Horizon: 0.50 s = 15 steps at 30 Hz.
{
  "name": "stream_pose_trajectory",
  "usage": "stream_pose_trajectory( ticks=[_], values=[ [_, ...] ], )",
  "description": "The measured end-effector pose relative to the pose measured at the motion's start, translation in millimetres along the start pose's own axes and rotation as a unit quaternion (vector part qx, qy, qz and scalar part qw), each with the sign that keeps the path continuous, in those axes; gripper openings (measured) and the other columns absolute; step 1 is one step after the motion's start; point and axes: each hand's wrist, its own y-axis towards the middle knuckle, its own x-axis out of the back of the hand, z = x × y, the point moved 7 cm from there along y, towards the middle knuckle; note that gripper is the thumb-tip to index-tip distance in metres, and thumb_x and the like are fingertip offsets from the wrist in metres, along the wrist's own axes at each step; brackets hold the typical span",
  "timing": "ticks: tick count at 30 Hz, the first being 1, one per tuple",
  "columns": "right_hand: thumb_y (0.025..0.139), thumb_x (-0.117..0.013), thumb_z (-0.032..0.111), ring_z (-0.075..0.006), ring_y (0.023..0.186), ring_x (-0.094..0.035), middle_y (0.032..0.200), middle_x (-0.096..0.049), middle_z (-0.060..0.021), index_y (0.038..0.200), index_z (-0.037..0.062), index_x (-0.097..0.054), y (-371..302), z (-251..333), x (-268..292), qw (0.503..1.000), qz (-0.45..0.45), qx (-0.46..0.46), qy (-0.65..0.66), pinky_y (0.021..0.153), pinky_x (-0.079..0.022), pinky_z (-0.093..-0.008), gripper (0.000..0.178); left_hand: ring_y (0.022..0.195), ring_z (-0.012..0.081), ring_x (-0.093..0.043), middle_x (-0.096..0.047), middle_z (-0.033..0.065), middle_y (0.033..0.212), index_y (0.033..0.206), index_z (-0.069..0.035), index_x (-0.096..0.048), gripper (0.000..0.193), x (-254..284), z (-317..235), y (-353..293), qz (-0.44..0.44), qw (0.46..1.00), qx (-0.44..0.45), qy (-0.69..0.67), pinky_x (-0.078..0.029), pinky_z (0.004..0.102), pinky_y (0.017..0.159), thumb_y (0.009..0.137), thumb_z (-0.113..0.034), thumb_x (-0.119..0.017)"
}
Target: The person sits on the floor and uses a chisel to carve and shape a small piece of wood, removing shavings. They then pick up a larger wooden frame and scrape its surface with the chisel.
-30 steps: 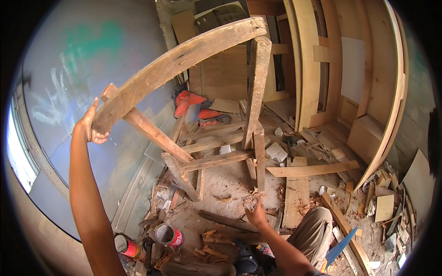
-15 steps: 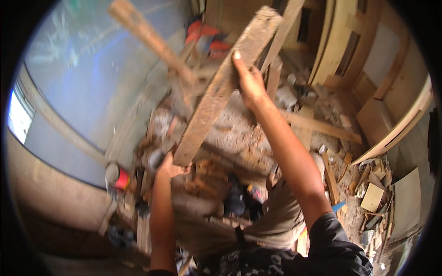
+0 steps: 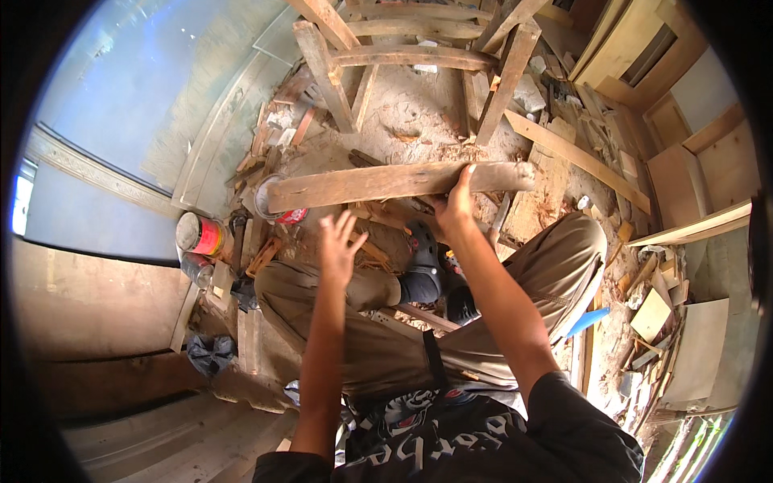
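Observation:
A rough, weathered wooden plank (image 3: pixel 366 183) is held nearly level in front of me, above the littered ground. My right hand (image 3: pixel 455 205) grips it toward its right end, thumb on the near face and the other fingers partly hidden behind it. Below the plank's left half, my left hand (image 3: pixel 340 248) is off the wood, its fingers spread and holding nothing. Behind the plank's left end shows a can (image 3: pixel 266 197) with a red label. Beyond the plank stands a wooden frame (image 3: pixel 415 56) with legs and crossbars.
At left are a can with a red and yellow label (image 3: pixel 201 235) and a hammer (image 3: pixel 239 225). Scrap wood (image 3: pixel 656 310) is piled at right beside leaning panels (image 3: pixel 684 161). A long board (image 3: pixel 576 161) lies right of the frame. My bent knees (image 3: pixel 568 258) flank the work space.
The plank has swung from a steep slant to nearly level. My left hand has let go of its lower end, while my right hand keeps hold. The wooden frame now shows more fully.

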Motion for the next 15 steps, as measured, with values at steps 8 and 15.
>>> stream_pose_trajectory(
  ticks=[8,15],
  values=[
    [0.085,-0.073,0.054,-0.0381,0.119,-0.057,0.134,-0.053,-0.0249,0.137,-0.0041,-0.044,-25.6,-20.5,56.1,0.84,0.218,-0.088,-0.489,0.094,-0.052,-0.052,0.084,0.139,0.0353,-0.039,-0.044,0.0187,0.146,0.142,-0.004,-0.044,0.07,40.8,84.1,44.0,-0.121,0.97,0.031,-0.207,-0.036,0.059,0.114,0.089,-0.04,-0.073],
    [0.079,-0.074,0.054,-0.0421,0.099,-0.066,0.109,-0.066,-0.0283,0.114,-0.005,-0.062,12.3,47.3,177.0,0.463,-0.142,0.334,-0.809,0.085,-0.053,-0.048,0.07,0.136,0.035,-0.043,-0.045,0.0149,0.146,0.146,-0.005,-0.042,0.069,63.3,75.3,44.7,-0.179,0.964,0.023,-0.197,-0.038,0.0567,0.114,0.093,-0.039,-0.07]
  ],
)
